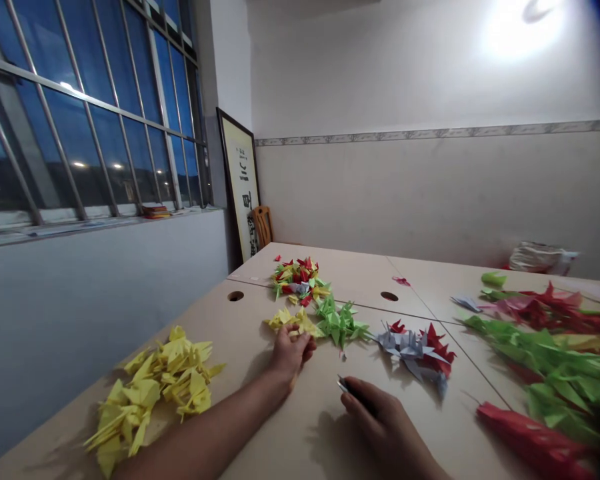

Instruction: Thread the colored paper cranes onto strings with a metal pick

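Note:
My left hand (291,348) is closed at the near edge of a small group of yellow folded-paper pieces (300,324); what its fingers pinch, if anything, is too small to make out. My right hand (375,407) is wrapped round a small dark tool with a metallic tip (342,385), held above the table. Green folded pieces (341,323) lie just beyond, between the hands. To their right are grey folded pieces (405,347) with red ones (437,350) beside them.
A large yellow paper pile (177,367) lies at the left, near my left forearm. Mixed-colour pieces (300,277) sit farther back. Green paper pieces (555,367) and a red bundle (535,433) spread along the right. The tabletop (260,427) has two round holes.

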Motion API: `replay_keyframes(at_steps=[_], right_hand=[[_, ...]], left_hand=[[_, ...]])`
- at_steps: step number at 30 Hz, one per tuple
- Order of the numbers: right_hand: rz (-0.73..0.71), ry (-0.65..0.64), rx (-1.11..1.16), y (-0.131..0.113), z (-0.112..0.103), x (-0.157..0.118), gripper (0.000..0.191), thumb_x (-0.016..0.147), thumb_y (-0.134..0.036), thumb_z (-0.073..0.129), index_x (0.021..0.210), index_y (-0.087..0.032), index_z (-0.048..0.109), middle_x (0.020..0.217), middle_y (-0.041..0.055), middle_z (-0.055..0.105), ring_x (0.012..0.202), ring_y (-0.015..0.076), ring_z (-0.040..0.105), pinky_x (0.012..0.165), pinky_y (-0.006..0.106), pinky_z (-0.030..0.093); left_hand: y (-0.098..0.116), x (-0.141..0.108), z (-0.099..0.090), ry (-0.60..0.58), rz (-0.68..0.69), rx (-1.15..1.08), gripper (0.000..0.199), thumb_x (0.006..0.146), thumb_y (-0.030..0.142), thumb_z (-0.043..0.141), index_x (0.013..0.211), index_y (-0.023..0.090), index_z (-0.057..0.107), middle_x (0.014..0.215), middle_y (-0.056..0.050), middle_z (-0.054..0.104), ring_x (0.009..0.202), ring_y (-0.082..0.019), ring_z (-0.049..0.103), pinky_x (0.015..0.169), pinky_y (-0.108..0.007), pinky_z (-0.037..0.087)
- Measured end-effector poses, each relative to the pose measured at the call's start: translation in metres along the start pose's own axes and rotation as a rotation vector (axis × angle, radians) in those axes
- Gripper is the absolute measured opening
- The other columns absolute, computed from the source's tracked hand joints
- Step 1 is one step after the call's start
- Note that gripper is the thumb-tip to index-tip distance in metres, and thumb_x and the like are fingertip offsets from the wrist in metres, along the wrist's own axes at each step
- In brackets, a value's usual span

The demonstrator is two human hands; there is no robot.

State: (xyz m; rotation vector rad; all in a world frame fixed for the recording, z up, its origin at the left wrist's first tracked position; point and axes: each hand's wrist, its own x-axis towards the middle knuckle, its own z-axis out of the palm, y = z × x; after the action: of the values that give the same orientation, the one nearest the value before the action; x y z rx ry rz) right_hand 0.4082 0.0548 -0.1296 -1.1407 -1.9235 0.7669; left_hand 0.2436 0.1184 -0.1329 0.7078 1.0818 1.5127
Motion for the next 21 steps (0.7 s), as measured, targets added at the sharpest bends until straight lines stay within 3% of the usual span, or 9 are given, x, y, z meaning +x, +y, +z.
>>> replay_keyframes(at_steps=[4,7,9,11,13,16,18,21], right_hand=[[0.042,-0.003,-0.001,0.004,-0.001,-0.002,0.035,0.077,-0.041,0.049,0.096,-0.015,0.065,0.095,0.0086,0.068,0.087,0.0247,0.061,0.076,0.032,0.047],[0.093,-0.016,-0.035,0.011,-0.002,-0.002,0.041,0.073,-0.045,0.050,0.098,-0.016,0.064,0.100,0.0091,0.066,0.092,0.0265,0.060,0.079,0.034,0.047],[0.101,-0.022,-0.063,0.014,-0.002,-0.001,0.042,0.072,-0.048,0.050,0.098,-0.017,0.065,0.102,0.0086,0.066,0.094,0.0273,0.059,0.079,0.034,0.048],[0.097,-0.032,-0.078,0.015,-0.002,-0.001,0.043,0.072,-0.049,0.050,0.097,-0.018,0.065,0.103,0.0078,0.065,0.095,0.0277,0.059,0.078,0.033,0.048],[0.089,-0.043,-0.081,0.015,-0.003,-0.002,0.043,0.072,-0.050,0.050,0.097,-0.019,0.065,0.104,0.0076,0.065,0.095,0.0277,0.058,0.078,0.033,0.048],[0.079,-0.045,-0.075,0.013,-0.003,-0.003,0.042,0.073,-0.049,0.049,0.098,-0.019,0.064,0.102,0.0081,0.065,0.095,0.0282,0.058,0.080,0.036,0.047],[0.078,-0.035,-0.070,0.013,-0.002,-0.003,0.042,0.072,-0.048,0.050,0.098,-0.019,0.065,0.102,0.0082,0.066,0.094,0.0285,0.059,0.080,0.036,0.046],[0.068,-0.020,-0.053,0.011,-0.002,-0.003,0.040,0.073,-0.046,0.051,0.098,-0.018,0.065,0.100,0.0081,0.066,0.092,0.0273,0.059,0.079,0.035,0.046]], left_hand=[[-0.008,-0.007,0.001,0.048,0.017,0.015,0.038,0.065,0.016,0.061,0.093,0.023,0.036,0.078,0.001,0.058,0.060,-0.008,0.058,0.058,-0.020,0.042],[0.001,-0.028,-0.008,-0.027,0.047,0.186,0.036,0.063,0.012,0.058,0.093,0.020,0.041,0.083,-0.002,0.056,0.058,-0.009,0.057,0.052,-0.020,0.040],[0.024,-0.044,-0.019,-0.167,0.126,0.408,0.027,0.063,0.013,0.058,0.088,0.017,0.049,0.082,-0.003,0.057,0.059,-0.010,0.056,0.051,-0.021,0.039],[0.061,-0.057,-0.035,-0.351,0.268,0.657,0.014,0.065,0.016,0.058,0.079,0.015,0.058,0.075,-0.004,0.059,0.063,-0.011,0.055,0.058,-0.022,0.040],[0.103,-0.062,-0.055,-0.475,0.370,0.928,0.017,0.067,0.021,0.057,0.082,0.016,0.063,0.078,-0.005,0.061,0.065,-0.013,0.054,0.060,-0.023,0.040],[0.150,-0.054,-0.088,-0.412,0.514,1.278,0.015,0.067,0.020,0.056,0.078,0.019,0.066,0.077,-0.004,0.063,0.069,-0.014,0.054,0.064,-0.023,0.038],[0.160,-0.046,-0.107,-0.407,0.438,1.455,0.016,0.064,0.018,0.057,0.075,0.020,0.068,0.074,-0.003,0.065,0.067,-0.015,0.055,0.063,-0.023,0.037],[0.148,-0.038,-0.125,-0.422,0.333,1.576,0.018,0.055,0.014,0.060,0.069,0.022,0.068,0.066,-0.002,0.065,0.060,-0.015,0.054,0.059,-0.022,0.035]])
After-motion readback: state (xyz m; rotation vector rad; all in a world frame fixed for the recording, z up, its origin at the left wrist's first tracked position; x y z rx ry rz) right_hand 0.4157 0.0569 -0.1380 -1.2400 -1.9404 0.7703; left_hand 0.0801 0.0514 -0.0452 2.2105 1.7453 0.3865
